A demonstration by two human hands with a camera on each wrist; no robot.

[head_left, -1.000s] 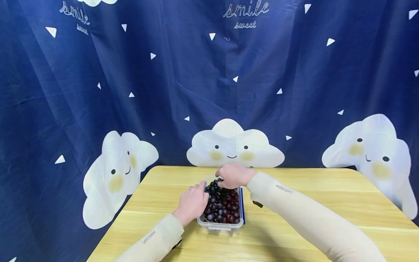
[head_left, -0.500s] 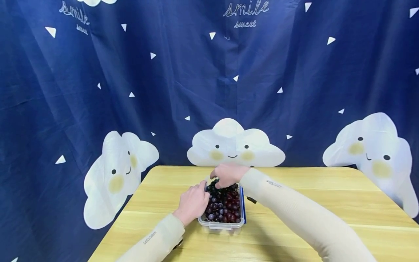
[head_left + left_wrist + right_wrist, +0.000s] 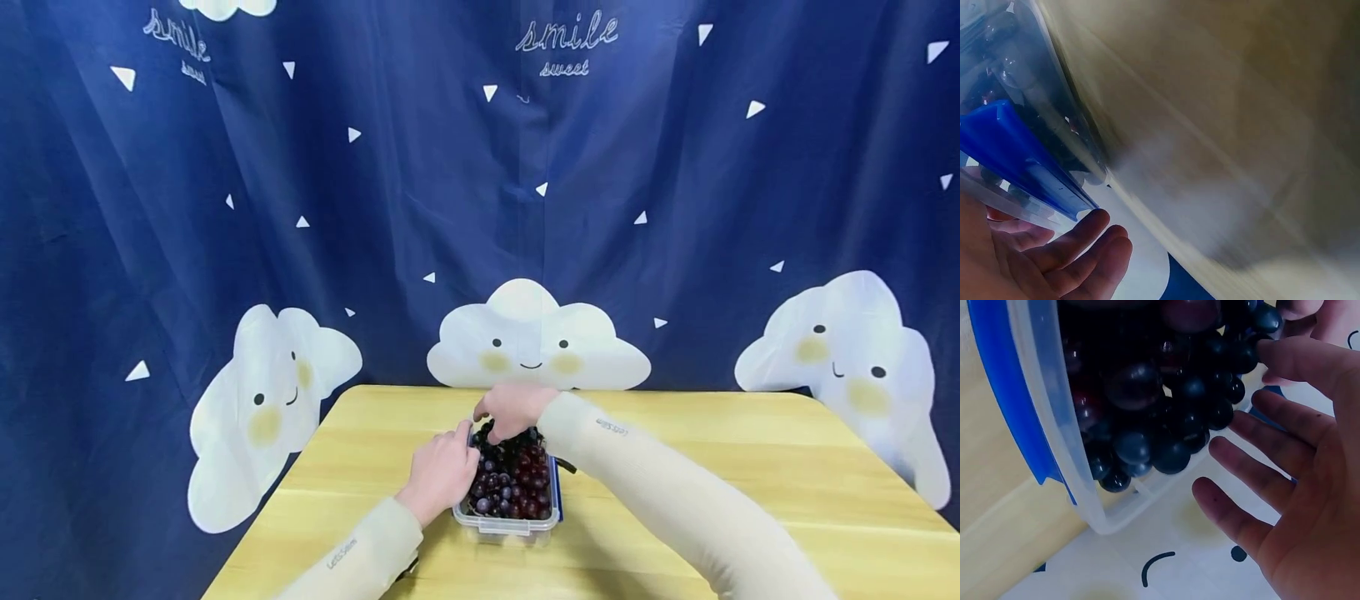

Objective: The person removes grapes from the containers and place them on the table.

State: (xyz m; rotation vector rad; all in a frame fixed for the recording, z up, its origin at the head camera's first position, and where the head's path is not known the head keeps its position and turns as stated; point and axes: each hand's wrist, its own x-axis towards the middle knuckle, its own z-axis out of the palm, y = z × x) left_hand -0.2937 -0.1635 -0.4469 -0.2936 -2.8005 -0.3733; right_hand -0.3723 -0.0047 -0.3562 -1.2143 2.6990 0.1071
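Observation:
A clear plastic container (image 3: pixel 504 527) full of dark grapes (image 3: pixel 491 483) and redder grapes (image 3: pixel 534 487) stands on the table. My left hand (image 3: pixel 441 471) holds its left rim, the thumb inside the edge. In the left wrist view, several fingers (image 3: pixel 1075 250) lie by the end of a blue latch (image 3: pixel 1022 162). My right hand (image 3: pixel 513 406) reaches over the far end. In the right wrist view, its thumb and index finger are at the darkest grapes (image 3: pixel 1172 450), while the other fingers (image 3: pixel 1225 506) are spread and fairly straight. The index fingertip is partly hidden.
The wooden table (image 3: pixel 720 467) extends on both sides of the container. A blue latch (image 3: pixel 1007 394) hangs along the container's right side. Behind the table hangs a dark blue curtain (image 3: pixel 420 183) with smiling white clouds and small white triangles.
My right hand has moved left and slightly lower over the far end of the container. My left hand and the container have stayed in place. The head view has shifted slightly.

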